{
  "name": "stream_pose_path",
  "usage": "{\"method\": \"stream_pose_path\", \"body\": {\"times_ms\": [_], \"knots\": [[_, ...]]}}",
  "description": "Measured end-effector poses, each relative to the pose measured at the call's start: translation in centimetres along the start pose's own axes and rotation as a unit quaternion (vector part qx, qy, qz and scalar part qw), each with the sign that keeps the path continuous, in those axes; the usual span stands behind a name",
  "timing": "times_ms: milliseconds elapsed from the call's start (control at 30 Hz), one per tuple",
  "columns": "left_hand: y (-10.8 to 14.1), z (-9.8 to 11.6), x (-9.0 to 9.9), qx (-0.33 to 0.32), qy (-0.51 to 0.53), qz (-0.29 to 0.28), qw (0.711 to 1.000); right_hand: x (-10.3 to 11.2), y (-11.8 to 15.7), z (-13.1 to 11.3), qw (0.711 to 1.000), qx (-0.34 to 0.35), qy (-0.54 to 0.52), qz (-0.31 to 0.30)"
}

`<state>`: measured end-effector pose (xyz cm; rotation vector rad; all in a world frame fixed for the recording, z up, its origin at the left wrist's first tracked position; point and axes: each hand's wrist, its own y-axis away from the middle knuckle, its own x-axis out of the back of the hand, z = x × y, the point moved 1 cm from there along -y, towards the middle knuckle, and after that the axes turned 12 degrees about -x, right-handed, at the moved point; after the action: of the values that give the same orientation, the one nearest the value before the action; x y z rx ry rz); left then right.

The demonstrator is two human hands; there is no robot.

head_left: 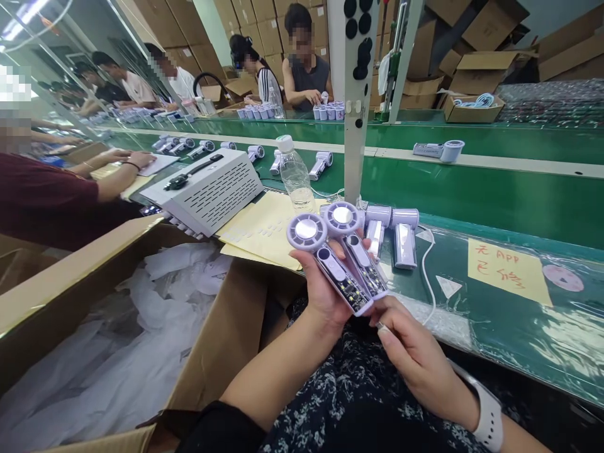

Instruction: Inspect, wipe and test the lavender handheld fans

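My left hand (323,286) is closed around two lavender handheld fans side by side, a nearer handheld fan (337,270) and a farther handheld fan (362,261). Both round heads point up and to the left, and circuit boards with small lit spots show along the handles. Close by the lower ends of the handles is my right hand (410,352), its fingers curled and thumb drawn in; whatever they may grip is hidden. Just beyond the held fans, more lavender fans (404,242) lie on the green bench, with a white cable (428,277) beside them.
An open carton (236,327) with white plastic bags is at my left. Behind it stand a grey vented box (212,195), yellow sheets (264,229) and a clear bottle (295,176). A white post (353,126) rises ahead. Fans lie along the green conveyor (519,195); several people work nearby.
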<state>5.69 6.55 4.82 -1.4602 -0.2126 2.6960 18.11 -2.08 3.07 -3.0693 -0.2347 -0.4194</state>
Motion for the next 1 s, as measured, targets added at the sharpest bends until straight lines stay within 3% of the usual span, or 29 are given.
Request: {"method": "stream_pose_path", "body": {"times_ms": [200,333,567,667,867,1000], "knots": [[0.1,0.8,0.2,-0.006,0.012,-0.062,0.998,-0.4,-0.1,0.2,0.992,-0.114,-0.058,0.019],[0.4,0.7,0.5,-0.029,-0.006,-0.072,0.997,-1.0,0.0,0.1,0.977,-0.167,-0.135,0.011],[1.1,-0.5,0.7,-0.045,-0.021,-0.078,0.996,-1.5,0.4,0.1,0.959,-0.19,-0.205,0.039],[1.0,-0.6,0.7,-0.055,-0.014,-0.083,0.995,-1.3,0.5,0.1,0.968,-0.174,-0.176,0.037],[0.0,0.3,0.6,-0.062,-0.006,-0.072,0.995,0.9,-0.3,1.3,0.997,-0.053,-0.028,0.048],[-0.1,2.0,0.7,-0.048,-0.037,-0.064,0.996,2.8,-1.6,2.4,0.971,-0.037,0.116,0.204]]}}
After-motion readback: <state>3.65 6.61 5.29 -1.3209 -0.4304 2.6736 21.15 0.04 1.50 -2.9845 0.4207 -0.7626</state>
